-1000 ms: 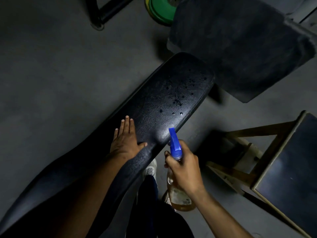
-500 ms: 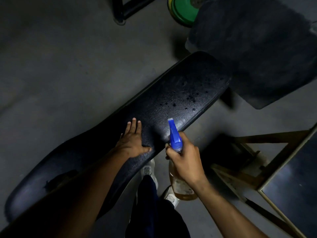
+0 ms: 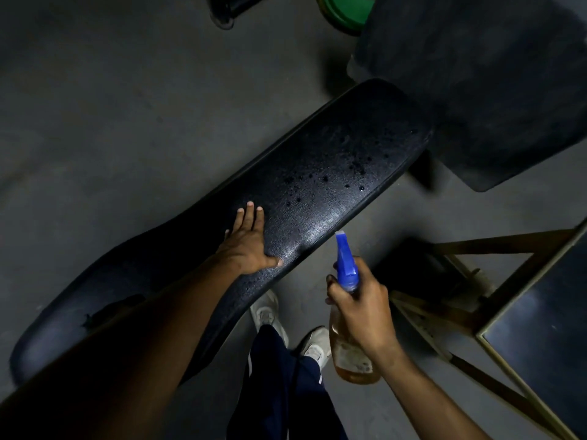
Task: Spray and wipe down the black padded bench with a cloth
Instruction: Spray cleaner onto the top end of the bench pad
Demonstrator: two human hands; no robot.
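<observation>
Since a moment ago the right hand (image 3: 360, 308) has drawn the spray bottle (image 3: 349, 325) back off the black padded bench (image 3: 317, 192), its grip curled round the neck and the blue nozzle still aimed at the pad. Droplets bead the far end only — spraying looks part done. The left hand (image 3: 249, 241) stays flat on the pad, fingers straight, holding nothing. No cloth shows anywhere; the near end lies hidden under the dark forearm — a dim smudge there is unreadable.
</observation>
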